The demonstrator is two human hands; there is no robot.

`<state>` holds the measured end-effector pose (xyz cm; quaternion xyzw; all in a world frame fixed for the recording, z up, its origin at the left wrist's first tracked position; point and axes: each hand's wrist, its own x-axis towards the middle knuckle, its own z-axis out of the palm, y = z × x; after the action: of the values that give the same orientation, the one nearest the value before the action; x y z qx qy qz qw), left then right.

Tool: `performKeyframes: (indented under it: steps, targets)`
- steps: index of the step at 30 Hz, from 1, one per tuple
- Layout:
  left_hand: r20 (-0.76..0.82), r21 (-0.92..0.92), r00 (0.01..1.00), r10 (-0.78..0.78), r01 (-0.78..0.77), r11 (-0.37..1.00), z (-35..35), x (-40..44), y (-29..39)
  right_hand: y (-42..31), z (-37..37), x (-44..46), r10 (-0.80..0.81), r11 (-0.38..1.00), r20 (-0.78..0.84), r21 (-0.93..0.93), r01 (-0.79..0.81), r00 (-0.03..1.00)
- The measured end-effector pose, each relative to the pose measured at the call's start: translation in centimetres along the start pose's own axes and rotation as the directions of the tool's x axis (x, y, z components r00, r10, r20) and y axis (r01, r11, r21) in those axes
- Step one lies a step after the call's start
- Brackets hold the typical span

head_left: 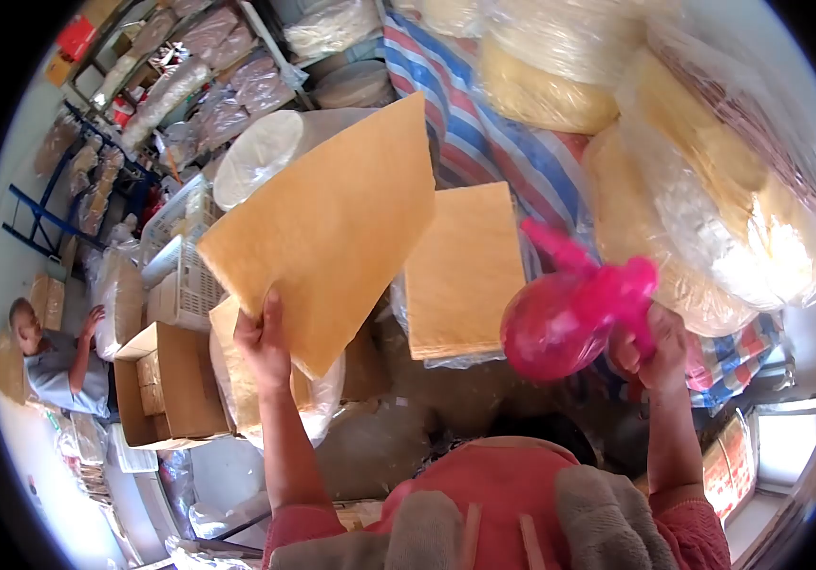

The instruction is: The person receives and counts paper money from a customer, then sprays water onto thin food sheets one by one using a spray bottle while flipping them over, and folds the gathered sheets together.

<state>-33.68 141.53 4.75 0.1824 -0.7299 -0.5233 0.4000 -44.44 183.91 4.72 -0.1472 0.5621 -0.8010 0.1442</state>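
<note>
Striped sheet (417, 59) under plastic-wrapped yellowish bundles (549, 87); shelf rack (268, 40) bearing wrapped packs (261, 87).

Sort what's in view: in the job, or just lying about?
In the job, by the look of it:
- tan sheet, in the left hand
- pink bottle, in the right hand
- stack of similar sheets

Probably just lying about:
- open cardboard box
- white plastic crate
- wrapped bundles on the shelves

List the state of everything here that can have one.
Sheet: raised, tilted, gripped in left hand.
Pink bag: bulging, gripped in right hand.
Stack of sheets: lying flat.
Cardboard box: open at the top, something inside.
</note>
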Motion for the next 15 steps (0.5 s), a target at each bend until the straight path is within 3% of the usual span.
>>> performKeyframes:
  steps: [2, 5, 9, 13, 15]
  targets:
    - [-0.042, -0.107, 0.999, -0.007, 0.003, 0.994, -3.4, 0.4, 0.6, -0.6, 3.0, 1.0, 0.125, 0.982, -0.182, 0.16, -0.097, 0.975]
    - [-0.1, -0.192, 0.995, 0.02, -0.039, 0.981, -8.6, 0.6, 0.9, 0.7, 8.1, 1.2, 0.207, 0.972, -0.185, -0.068, -0.223, 0.961]
    - [-0.22, -0.228, 0.975, -0.008, -0.044, 0.973, -12.5, 1.1, 0.4, 3.2, 13.8, 1.3, 0.301, 0.85, 0.196, -0.498, -0.17, 0.933]
    - [-0.259, -0.307, 0.962, -0.09, 0.006, 0.952, -14.0, 0.7, -2.0, 3.6, 19.2, 1.1, 0.319, 0.922, 0.269, -0.309, -0.232, 0.909]
    - [-0.251, -0.298, 0.954, -0.161, 0.082, 0.951, -15.3, 0.0, -3.7, 4.3, 21.1, 1.3, 0.271, 0.962, 0.206, -0.083, -0.259, 0.94]
